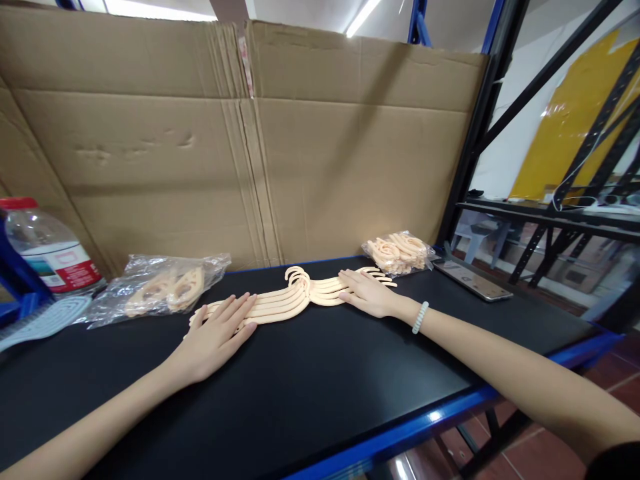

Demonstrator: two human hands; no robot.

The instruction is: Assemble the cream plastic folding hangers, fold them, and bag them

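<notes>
Several cream-coloured clothes hangers (283, 303) lie fanned together on the black tabletop, their hooks bunched at the middle and pointing away from me. My left hand (217, 337) rests flat over their left arms, fingers stretched out. Over the right arms lies my right hand (367, 293), also flat with its fingers extended; a pale beaded bracelet is on that wrist. The hanger parts beneath both palms are hidden. Neither hand is wrapped round anything.
Clear bags of cream pieces lie at back left (165, 290) and back right (400, 253). A pale blue hairbrush (55, 320) and a red-capped bottle (50, 247) are at far left. A phone (473, 279) lies right. Cardboard (350, 153) walls the back; the table has a blue edge (395, 433).
</notes>
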